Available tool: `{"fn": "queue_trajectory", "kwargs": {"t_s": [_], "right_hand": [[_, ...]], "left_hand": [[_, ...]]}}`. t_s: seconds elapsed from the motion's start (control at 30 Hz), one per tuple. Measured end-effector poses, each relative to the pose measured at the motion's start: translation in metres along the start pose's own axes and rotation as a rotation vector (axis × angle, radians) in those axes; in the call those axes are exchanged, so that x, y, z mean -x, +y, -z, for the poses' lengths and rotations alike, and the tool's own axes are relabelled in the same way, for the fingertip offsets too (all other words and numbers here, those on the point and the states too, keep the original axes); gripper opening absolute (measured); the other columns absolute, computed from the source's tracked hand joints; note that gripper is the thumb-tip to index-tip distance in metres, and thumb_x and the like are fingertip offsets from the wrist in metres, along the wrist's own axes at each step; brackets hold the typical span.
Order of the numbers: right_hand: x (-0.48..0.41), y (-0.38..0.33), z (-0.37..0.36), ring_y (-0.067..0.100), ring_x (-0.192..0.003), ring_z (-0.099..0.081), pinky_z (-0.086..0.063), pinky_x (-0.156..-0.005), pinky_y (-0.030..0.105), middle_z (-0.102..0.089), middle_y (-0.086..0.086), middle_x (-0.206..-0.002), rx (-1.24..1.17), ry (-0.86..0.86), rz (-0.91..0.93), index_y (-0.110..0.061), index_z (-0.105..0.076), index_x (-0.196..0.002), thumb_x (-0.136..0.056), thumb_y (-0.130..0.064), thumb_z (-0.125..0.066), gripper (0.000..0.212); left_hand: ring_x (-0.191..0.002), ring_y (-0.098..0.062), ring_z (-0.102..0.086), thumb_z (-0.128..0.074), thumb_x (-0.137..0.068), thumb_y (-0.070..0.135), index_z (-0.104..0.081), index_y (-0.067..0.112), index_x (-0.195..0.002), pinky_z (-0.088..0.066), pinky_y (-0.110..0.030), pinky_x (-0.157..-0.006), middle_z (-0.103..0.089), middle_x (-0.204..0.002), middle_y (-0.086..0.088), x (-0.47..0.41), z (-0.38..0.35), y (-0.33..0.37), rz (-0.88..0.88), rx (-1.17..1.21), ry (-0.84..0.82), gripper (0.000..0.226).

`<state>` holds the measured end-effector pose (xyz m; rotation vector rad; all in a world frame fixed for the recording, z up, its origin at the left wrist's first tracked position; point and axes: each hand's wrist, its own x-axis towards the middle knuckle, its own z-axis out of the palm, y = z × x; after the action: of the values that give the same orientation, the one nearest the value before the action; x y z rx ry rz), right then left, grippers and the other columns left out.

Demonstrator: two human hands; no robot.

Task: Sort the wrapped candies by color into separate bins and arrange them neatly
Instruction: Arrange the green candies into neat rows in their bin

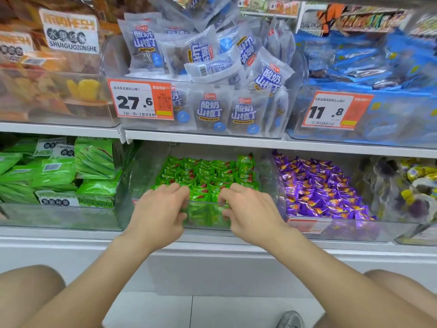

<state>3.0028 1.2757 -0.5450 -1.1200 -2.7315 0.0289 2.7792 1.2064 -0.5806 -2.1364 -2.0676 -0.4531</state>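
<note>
Head view of two shop shelves, seen from a crouch. On the lower shelf [71, 235] stands a clear bin [205, 221] filled with green candies [208, 176], which lie in fairly even rows from its back wall to its front wall. The left hand [160, 209] and right hand [250, 209] both hold this bin by its front wall, the left hand near the left corner and the right hand right of centre, with a stretch of bare rim between them. On each hand the fingers curl over the rim and touch the nearest candies, while the thumb lies against the outside of the wall.

Just right of it, a second bin [343, 230] holds purple candies [319, 185], heaped loosely. Further right lie yellow and purple sweets [406, 185], blurred. Left of the green candies, green packets [54, 171] fill another clear bin.

On the upper shelf [212, 140], white packets [210, 112] with blue print stand behind an orange tag [140, 100] reading 27.6. Blue packets [378, 55] lie to their right behind a tag [335, 110] reading 11.8. Both forearms reach up from the bottom edge. A shoe [290, 319] rests on the tiled floor [189, 311].
</note>
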Motion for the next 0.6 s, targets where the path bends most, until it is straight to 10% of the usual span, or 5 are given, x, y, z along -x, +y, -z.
{"fn": "queue_trajectory", "kwargs": {"t_s": [0.4, 0.5, 0.6], "right_hand": [[-0.003, -0.001, -0.012, 0.03, -0.094, -0.065, -0.038, -0.067, 0.036, -0.06, -0.001, -0.104, 0.055, -0.11, -0.015, -0.026, -0.061, -0.113, -0.088, -0.01, -0.067, 0.029], [-0.005, 0.003, -0.008, 0.028, -0.093, -0.064, -0.046, -0.068, 0.037, -0.063, -0.003, -0.098, -0.012, -0.148, 0.018, -0.026, -0.063, -0.104, -0.093, -0.029, -0.063, 0.011], [-0.017, 0.01, -0.009, 0.026, -0.086, -0.065, -0.056, -0.074, 0.04, -0.068, -0.004, -0.084, -0.241, -0.109, -0.134, -0.023, -0.067, -0.088, -0.094, -0.039, -0.051, 0.024]], "left_hand": [[-0.085, -0.021, -0.06, -0.074, -0.075, 0.021, -0.046, 0.031, -0.081, -0.036, -0.035, -0.068, -0.05, -0.082, 0.013, -0.004, -0.012, 0.014, 0.056, -0.036, -0.111, 0.031], [-0.093, -0.018, -0.053, -0.06, -0.078, 0.047, -0.048, 0.033, -0.091, -0.04, -0.037, -0.075, -0.047, -0.091, 0.013, -0.006, -0.007, 0.015, 0.03, 0.011, -0.21, 0.023], [-0.117, -0.015, -0.051, -0.031, -0.077, 0.068, -0.058, 0.034, -0.128, -0.044, -0.043, -0.099, -0.055, -0.121, 0.011, -0.017, 0.001, 0.013, 0.06, 0.195, -0.343, 0.067]]}}
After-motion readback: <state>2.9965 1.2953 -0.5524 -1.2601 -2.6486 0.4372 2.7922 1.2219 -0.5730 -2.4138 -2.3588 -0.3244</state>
